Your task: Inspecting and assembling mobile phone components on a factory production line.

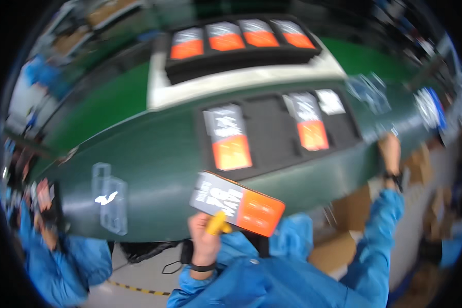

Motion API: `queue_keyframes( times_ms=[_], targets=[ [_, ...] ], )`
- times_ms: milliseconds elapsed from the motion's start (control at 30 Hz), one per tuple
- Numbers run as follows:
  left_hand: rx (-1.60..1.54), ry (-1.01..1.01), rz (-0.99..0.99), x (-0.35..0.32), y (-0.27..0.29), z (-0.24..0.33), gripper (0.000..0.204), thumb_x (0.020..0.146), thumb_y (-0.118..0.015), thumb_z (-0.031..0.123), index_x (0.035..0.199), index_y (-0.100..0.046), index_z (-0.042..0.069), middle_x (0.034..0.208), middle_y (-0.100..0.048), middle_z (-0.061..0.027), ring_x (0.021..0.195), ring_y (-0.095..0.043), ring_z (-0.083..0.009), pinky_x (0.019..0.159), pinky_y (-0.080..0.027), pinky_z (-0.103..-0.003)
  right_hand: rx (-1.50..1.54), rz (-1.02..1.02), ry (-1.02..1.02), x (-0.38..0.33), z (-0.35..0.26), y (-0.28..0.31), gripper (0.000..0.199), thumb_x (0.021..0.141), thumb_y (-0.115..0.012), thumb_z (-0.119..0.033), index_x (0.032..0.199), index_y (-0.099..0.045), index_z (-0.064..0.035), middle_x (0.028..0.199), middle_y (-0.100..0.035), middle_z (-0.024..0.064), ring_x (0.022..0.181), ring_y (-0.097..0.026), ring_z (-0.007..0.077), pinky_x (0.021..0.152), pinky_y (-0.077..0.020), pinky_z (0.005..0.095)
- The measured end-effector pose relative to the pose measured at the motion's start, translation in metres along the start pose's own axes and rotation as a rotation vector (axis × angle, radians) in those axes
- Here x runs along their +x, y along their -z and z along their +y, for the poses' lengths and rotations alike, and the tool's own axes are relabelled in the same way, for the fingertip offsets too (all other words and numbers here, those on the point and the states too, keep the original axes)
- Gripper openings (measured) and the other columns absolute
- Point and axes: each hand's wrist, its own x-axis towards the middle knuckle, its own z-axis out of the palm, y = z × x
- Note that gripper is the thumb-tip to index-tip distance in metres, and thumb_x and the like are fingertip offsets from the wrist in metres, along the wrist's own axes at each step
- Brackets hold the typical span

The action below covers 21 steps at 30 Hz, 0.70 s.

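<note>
Yellow-tipped, the left hand [205, 240] partly hides an orange-and-grey slab [244, 206].

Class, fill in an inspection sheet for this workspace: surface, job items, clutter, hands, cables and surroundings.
Surface: dark green table.
Job items: orange-and-grey box in hand; black tray on the table, holding two similar boxes and a white item; farther black tray with four more.
Clutter: clear plastic pieces toward both table ends.
Hands: left hand grips the box; right hand is by the table's near edge, its grip unclear.
Cables: thin black loop below the table, possibly a cord.
Surroundings: co-worker at left; cardboard boxes at right.
</note>
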Motion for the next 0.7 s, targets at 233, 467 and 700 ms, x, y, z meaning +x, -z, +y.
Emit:
queue_keyframes(
  times_ms=[233,467,700],
  targets=[
    [-0.163,0.022,0.005,-0.030,0.019,-0.007,0.016,0.095,-0.064,0.014,0.096,-0.068,-0.001,0.075,-0.065,-0.0035,0.065,-0.059,-0.0091,0.057,-0.043,-0.023,0.382,0.433,0.236,-0.091,-0.031,0.032,0.017,0.091,-0.066,-0.006,0.104,-0.064,0.0043,0.095,-0.063,0.0198,0.084,-0.060,0.0346,0.077,-0.0495,0.0402],
    [-0.188,-0.253,0.210,-0.036,0.038,0.032,0.017,0.091,-0.064,0.010,0.099,-0.067,-0.005,0.087,-0.069,-0.0095,0.067,-0.062,-0.0140,0.058,-0.048,-0.025,0.777,0.076,0.442,-0.214,-0.336,0.148,0.013,0.081,-0.071,-0.005,0.091,-0.066,0.0016,0.072,-0.057,0.0153,0.063,-0.058,0.0333,0.057,-0.0481,0.0404],
    [-0.254,-0.298,0.302,-0.044,0.053,0.028,0.020,0.090,-0.063,0.010,0.102,-0.067,-0.005,0.101,-0.070,-0.0122,0.088,-0.066,-0.0165,0.081,-0.050,-0.028,0.945,-0.314,0.462,-0.223,-0.399,0.145,0.011,0.073,-0.070,-0.004,0.077,-0.063,0.0041,0.066,-0.054,0.0148,0.052,-0.056,0.0314,0.048,-0.0464,0.0397]
  ],
)
